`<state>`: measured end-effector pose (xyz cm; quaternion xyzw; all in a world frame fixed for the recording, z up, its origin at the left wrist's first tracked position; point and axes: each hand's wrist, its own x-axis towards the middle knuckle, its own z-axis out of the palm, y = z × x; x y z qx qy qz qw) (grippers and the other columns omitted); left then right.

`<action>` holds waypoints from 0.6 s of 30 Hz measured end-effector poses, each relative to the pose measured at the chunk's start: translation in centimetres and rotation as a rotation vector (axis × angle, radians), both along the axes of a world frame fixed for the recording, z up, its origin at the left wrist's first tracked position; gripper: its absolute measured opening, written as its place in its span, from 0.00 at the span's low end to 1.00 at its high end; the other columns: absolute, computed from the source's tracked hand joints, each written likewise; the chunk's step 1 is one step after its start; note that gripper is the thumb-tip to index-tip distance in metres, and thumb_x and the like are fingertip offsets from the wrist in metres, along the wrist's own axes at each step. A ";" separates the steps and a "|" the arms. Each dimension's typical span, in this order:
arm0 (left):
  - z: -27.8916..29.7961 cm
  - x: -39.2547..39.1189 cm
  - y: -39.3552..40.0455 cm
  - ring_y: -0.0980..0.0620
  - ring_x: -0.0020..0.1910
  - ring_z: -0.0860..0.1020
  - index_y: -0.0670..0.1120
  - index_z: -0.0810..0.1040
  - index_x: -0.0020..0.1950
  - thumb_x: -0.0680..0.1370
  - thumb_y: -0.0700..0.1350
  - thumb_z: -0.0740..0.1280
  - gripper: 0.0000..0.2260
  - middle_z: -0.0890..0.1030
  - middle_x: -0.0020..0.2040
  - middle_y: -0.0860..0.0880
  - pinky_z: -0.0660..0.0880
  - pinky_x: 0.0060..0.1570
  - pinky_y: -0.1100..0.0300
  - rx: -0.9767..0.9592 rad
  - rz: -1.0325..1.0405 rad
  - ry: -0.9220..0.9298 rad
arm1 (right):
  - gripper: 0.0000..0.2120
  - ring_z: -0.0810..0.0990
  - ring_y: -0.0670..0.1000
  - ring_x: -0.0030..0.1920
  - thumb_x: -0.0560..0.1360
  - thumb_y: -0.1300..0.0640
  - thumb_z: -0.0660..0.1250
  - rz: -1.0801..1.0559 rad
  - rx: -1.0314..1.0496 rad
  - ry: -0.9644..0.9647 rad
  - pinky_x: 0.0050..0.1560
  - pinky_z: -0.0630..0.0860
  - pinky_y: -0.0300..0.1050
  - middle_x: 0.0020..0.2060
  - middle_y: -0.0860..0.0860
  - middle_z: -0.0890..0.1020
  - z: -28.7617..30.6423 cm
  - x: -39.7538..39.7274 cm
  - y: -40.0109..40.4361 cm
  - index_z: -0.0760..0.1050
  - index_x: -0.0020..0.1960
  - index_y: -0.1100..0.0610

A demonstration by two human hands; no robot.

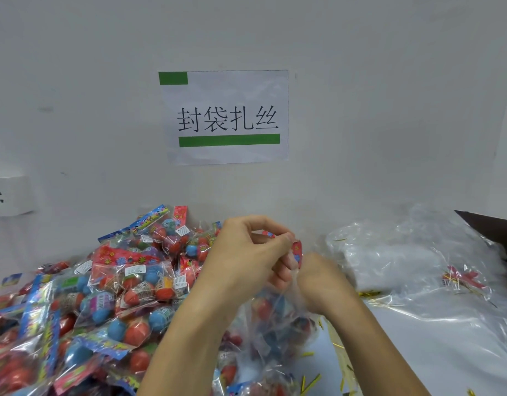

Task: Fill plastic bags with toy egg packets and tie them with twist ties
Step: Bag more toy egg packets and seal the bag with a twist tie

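We hold a clear plastic bag filled with red and blue toy egg packets (pixel 278 318) up in front of us, its neck gathered between both hands. Our left hand (pixel 243 258) is curled over the top of the neck, with thumb and fingertips pinching the bunched film and a red flowered header card (pixel 297 251) that pokes out just beyond the knuckles. Our right hand (pixel 322 281) sits just beside and slightly below the left, its fingers curled around the twisted neck of the same bag; the two hands touch at the gathered plastic. We cannot make out whether a twist tie is between the fingers, since the fingertips hide that spot. The body of the bag hangs below both wrists.

To the left of the left hand and beneath its forearm lies a big loose heap of toy egg packets with blue and red card headers (pixel 103 295), spreading out to the edge of the view. To the right of the right hand lies a rumpled pile of empty clear plastic bags (pixel 404 252) on the white tabletop (pixel 435 352). Thin gold twist ties (pixel 369 294) are scattered just beyond the right wrist and below it near the forearm. Above both hands, on the pale wall (pixel 389 110), hangs a white paper sign with green bars and black characters (pixel 226 117), and far to the left of the left hand a white wall socket (pixel 9 195) shows
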<state>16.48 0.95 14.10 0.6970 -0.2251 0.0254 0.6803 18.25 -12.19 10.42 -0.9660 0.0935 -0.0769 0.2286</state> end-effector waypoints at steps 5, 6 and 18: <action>0.2 -0.5 -0.1 0.50 0.23 0.74 0.34 0.80 0.45 0.79 0.34 0.67 0.05 0.79 0.29 0.43 0.74 0.24 0.62 0.028 -0.071 0.043 | 0.06 0.75 0.55 0.45 0.78 0.53 0.65 -0.044 0.030 0.017 0.44 0.70 0.42 0.48 0.54 0.81 0.1 0.3 -0.5 0.75 0.49 0.56; 0.2 -0.6 -0.1 0.50 0.23 0.74 0.34 0.80 0.45 0.79 0.34 0.67 0.05 0.80 0.29 0.43 0.74 0.25 0.62 0.044 -0.091 0.052 | 0.06 0.76 0.55 0.45 0.78 0.53 0.66 -0.045 0.008 0.025 0.44 0.70 0.42 0.47 0.53 0.80 0.1 0.4 -0.6 0.75 0.49 0.56; 0.7 -1.1 0.3 0.51 0.23 0.75 0.33 0.79 0.47 0.79 0.33 0.67 0.04 0.80 0.29 0.43 0.75 0.25 0.63 0.125 -0.158 0.074 | 0.09 0.78 0.57 0.57 0.77 0.58 0.64 -0.027 -0.016 0.087 0.47 0.68 0.43 0.48 0.53 0.76 0.8 -0.8 -1.3 0.68 0.56 0.53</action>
